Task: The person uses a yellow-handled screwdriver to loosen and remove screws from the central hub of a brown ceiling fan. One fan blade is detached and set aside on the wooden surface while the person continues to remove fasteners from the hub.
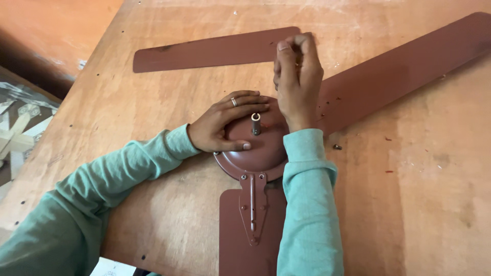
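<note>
A brown ceiling fan lies on a wooden table [153,107]. Its round motor housing [261,151] has a short metal shaft [255,122] sticking up from the middle. My left hand [225,125] lies flat on the housing's left side, fingers spread, a ring on one finger. My right hand [296,76] hovers over the far edge of the housing with fingers pinched together near the end of the loose blade [209,51]; whether they pinch something small I cannot tell. One blade [404,66] reaches to the upper right. Another blade [245,230] points toward me, held by a bracket [253,209].
A small screw [337,147] lies on the table just right of the housing. Tiny dark bits [327,105] are scattered on the right blade. The table's left edge drops off to a patterned floor [20,122].
</note>
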